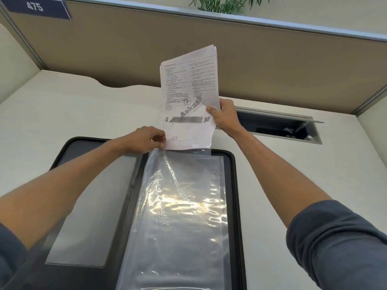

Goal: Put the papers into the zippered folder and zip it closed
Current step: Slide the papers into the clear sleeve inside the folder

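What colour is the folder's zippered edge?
Black, running around the open zippered folder; seen in the head view.

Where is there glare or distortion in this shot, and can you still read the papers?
Head view: bright glare streaks the clear plastic sleeve of the open folder; the wide lens bows the partition's top rail; on the papers only the large watermark is legible, the small print is too fine.
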Demonstrator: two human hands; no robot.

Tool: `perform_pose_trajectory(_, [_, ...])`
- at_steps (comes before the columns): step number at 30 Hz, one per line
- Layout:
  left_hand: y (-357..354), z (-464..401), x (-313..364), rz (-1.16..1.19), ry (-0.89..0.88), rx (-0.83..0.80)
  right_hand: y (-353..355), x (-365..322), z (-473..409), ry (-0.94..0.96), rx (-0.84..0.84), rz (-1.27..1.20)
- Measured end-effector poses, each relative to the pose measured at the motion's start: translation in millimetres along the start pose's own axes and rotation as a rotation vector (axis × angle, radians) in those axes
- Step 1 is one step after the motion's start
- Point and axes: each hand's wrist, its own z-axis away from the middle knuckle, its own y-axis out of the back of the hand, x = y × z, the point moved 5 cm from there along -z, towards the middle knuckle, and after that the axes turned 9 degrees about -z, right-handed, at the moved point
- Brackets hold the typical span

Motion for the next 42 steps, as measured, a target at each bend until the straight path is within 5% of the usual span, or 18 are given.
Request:
perform_pose_trajectory(11, [-2.0,0.1,-1.8,-0.268,-0.018,0.078,7.9,5.3,6.4,0.012,0.093,-0.081])
perform_pose_trajectory(42, [-4.4,-9.4,-8.6,-0.047,0.044,-0.112,-1.7,7.7,-9.8,-0.032,-0.031,0.036])
